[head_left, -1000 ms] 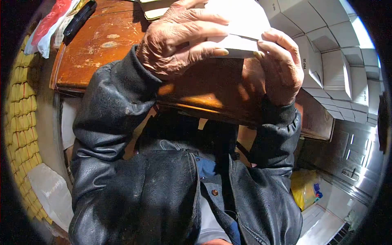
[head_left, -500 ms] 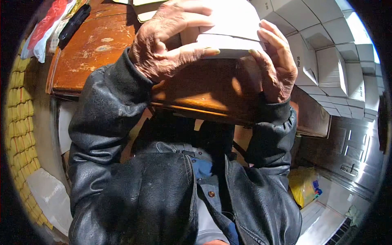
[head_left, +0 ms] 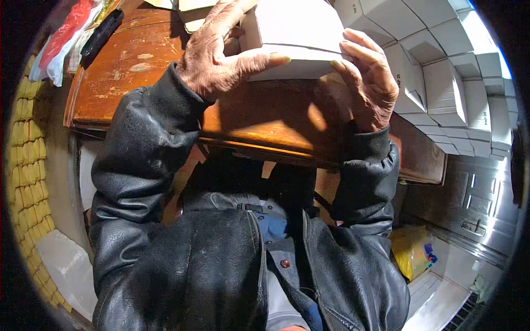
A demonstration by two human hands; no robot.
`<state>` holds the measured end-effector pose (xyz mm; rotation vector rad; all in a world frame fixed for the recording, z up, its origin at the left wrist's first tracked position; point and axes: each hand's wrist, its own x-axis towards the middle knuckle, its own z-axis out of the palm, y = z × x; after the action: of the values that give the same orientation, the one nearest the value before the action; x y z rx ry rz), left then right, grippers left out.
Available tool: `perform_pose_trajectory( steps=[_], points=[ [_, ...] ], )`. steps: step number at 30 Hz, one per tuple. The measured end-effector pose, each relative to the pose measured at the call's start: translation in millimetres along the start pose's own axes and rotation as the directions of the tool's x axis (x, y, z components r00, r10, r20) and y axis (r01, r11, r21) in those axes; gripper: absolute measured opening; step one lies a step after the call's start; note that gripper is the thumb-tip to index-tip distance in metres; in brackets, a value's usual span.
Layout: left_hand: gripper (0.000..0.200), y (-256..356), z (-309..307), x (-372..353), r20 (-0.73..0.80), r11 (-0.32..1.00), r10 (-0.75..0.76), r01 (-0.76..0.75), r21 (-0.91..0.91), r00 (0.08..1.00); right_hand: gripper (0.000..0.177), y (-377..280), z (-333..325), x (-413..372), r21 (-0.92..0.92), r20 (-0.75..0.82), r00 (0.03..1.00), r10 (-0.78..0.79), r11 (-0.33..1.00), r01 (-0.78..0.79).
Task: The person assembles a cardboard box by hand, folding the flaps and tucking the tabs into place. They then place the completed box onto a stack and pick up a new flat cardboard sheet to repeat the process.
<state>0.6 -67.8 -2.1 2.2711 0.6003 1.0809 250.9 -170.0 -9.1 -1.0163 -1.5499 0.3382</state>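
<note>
A white box (head_left: 301, 27) is held between my two hands at the top centre, over the wooden table. My left hand (head_left: 221, 58) lies along its left side, with the thumb on the near face and the other fingers partly out of frame. On the right, my right hand (head_left: 371, 74) presses its thumb and fingertips to the box's near right corner. The box's top face is brightly lit, and a thin line runs along its near edge.
White boxes (head_left: 447, 88) are stacked at the right. The scratched wooden table (head_left: 138, 63) carries a black object (head_left: 102, 36) and red and white plastic bags (head_left: 63, 38) at the far left. Yellow bundles (head_left: 27, 160) line the left edge. A yellow bag (head_left: 407, 254) sits lower right.
The box has shifted slightly left. My left fingers have moved up and away from its top, while the thumb remains on the near face. My right hand has moved slightly left with the box.
</note>
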Motion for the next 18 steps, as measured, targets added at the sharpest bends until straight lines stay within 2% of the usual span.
perform_pose_trajectory(
  steps=[4, 6, 7, 8, 10, 13, 16, 18],
  points=[
    [0.087, -17, 6, 4, -0.036, 0.995, 0.077, -0.075, 0.066, 0.996, 0.026, 2, 0, 1, -0.008, -0.01, 1.0, -0.019, 1.0, 0.019],
    [0.083, 11, 0, 5, -0.017, 0.985, -0.149, 0.147, -0.092, 0.989, 0.025, 6, -1, 4, -0.098, -0.01, 0.997, -0.076, 0.992, 0.075],
    [0.082, 11, 0, 6, -0.025, 0.987, -0.144, 0.141, -0.082, 0.989, 0.024, 7, -1, 5, -0.142, -0.008, 0.995, -0.104, 0.985, 0.102],
    [0.08, 11, 0, 6, -0.034, 0.988, -0.138, 0.135, -0.073, 0.99, 0.023, 6, 1, 5, -0.094, -0.028, 0.996, -0.079, 0.993, 0.076],
    [0.077, -19, 7, 9, -0.078, 0.986, 0.119, -0.108, 0.129, 0.99, 0.022, 3, 5, 5, 0.003, -0.064, 0.998, -0.026, 1.0, 0.026],
    [0.073, -8, 8, 7, -0.104, 0.998, 0.066, -0.063, 0.025, 0.992, 0.019, 4, 4, 5, -0.053, -0.054, 0.997, -0.062, 0.997, 0.06],
    [0.07, -18, 17, 3, -0.164, 0.977, 0.027, -0.06, -0.203, 0.986, 0.022, -7, 5, 5, -0.014, -0.121, 0.989, 0.089, 0.996, -0.092],
    [0.075, -18, 11, 2, -0.094, 0.99, 0.135, -0.138, -0.027, 0.986, 0.03, -20, 9, 4, 0.142, -0.161, 0.897, 0.412, 0.909, -0.392]
  ],
)
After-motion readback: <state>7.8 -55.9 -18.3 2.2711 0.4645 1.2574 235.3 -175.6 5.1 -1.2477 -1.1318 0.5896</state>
